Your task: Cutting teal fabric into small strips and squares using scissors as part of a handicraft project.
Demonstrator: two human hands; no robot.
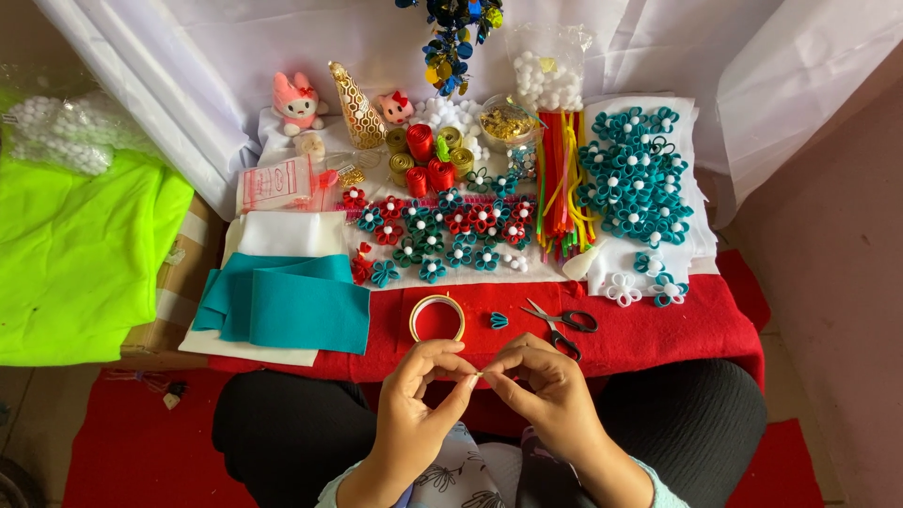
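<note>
Both hands meet just off the table's near edge, over the person's lap. The left hand (420, 395) and the right hand (546, 386) each have fingertips pinched narrow on a tiny pale piece (478, 375), held between them where thumbs and forefingers come together; it is too small to tell what it is. On the red cloth (658, 329) just beyond the hands lies a roll of tape (436, 318), with a small teal petal (499, 321) beside it and black-handled scissors (562, 326) to the right, all near the near edge. A folded teal felt sheet (287, 301) lies toward the near left corner. Further in, red and teal felt flowers (442, 230) spread across the middle, and a heap of teal flowers (635, 179) fills the right side of the table
</note>
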